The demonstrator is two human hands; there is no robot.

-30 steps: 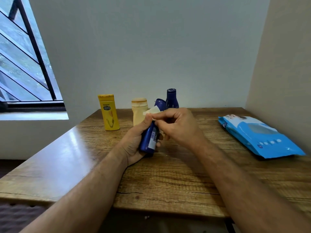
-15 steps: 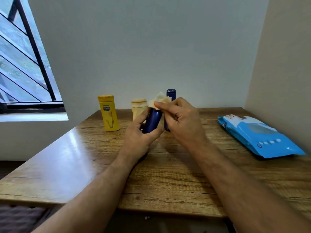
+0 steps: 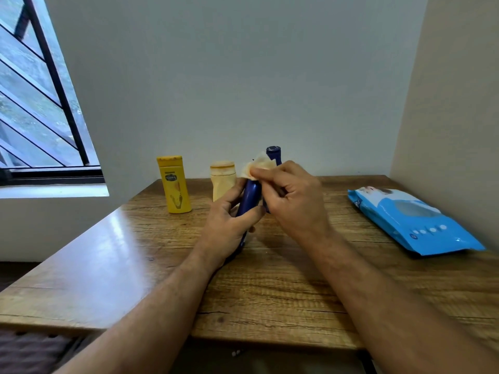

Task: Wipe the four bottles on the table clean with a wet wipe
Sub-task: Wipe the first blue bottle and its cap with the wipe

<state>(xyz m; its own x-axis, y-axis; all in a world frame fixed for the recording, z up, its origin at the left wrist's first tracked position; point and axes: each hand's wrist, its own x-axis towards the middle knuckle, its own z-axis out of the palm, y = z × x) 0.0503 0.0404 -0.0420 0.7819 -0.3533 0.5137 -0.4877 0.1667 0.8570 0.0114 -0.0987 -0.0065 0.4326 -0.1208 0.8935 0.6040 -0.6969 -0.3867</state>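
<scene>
Bottle: glossy blue bottle (image 3: 249,197), gripped by left hand (image 3: 229,225).
Wipe: crumpled wipe (image 3: 258,167), pinched by right hand (image 3: 294,203).
Counter: grained wood counter (image 3: 270,292).

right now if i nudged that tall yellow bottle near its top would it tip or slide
The yellow bottle stands upright on a narrow base, tall for its width, so a push near the cap would probably tip it. The wooden table looks glossy, so a low push might slide it instead. It looks like plastic, so probably not fragile.

A wooden bench (image 3: 113,265) stands in the corner of pale walls (image 3: 243,76), with a barred window (image 3: 32,103) off to its left side.
</scene>
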